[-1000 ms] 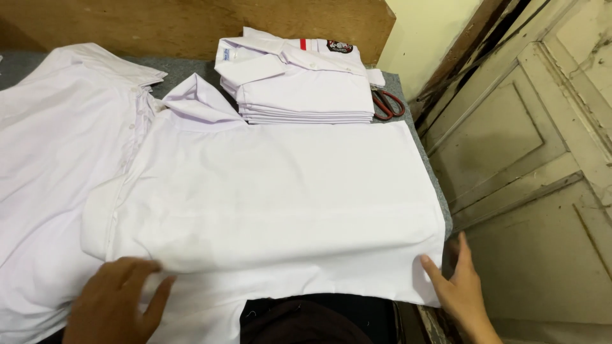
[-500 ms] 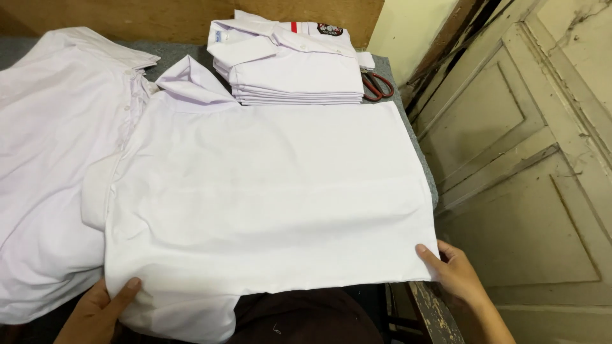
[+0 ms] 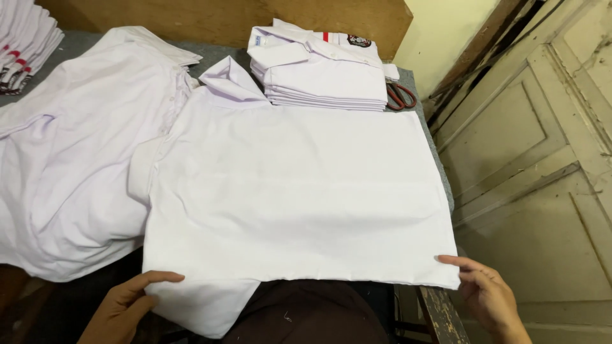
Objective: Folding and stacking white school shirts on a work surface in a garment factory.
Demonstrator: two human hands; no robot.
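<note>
A white shirt [image 3: 293,191] lies spread flat, back up, across the table, its collar pointing to the far side. My left hand [image 3: 124,309] rests at the shirt's near left corner, thumb on the fabric edge. At the near right corner my right hand [image 3: 488,296] touches the hem with its fingertips, fingers apart. The shirt's near edge hangs a little over the table's front.
A neat stack of folded white shirts [image 3: 319,67] sits at the far side, with red-handled scissors [image 3: 400,95] beside it. A heap of unfolded white shirts [image 3: 70,153] fills the left. More folded shirts [image 3: 22,44] show at the top left. A panelled door [image 3: 542,172] stands right.
Both hands have slid back toward me to the shirt's near corners, and the left hand moved leftward off the middle of the fabric. The shirt now lies smoother and flatter.
</note>
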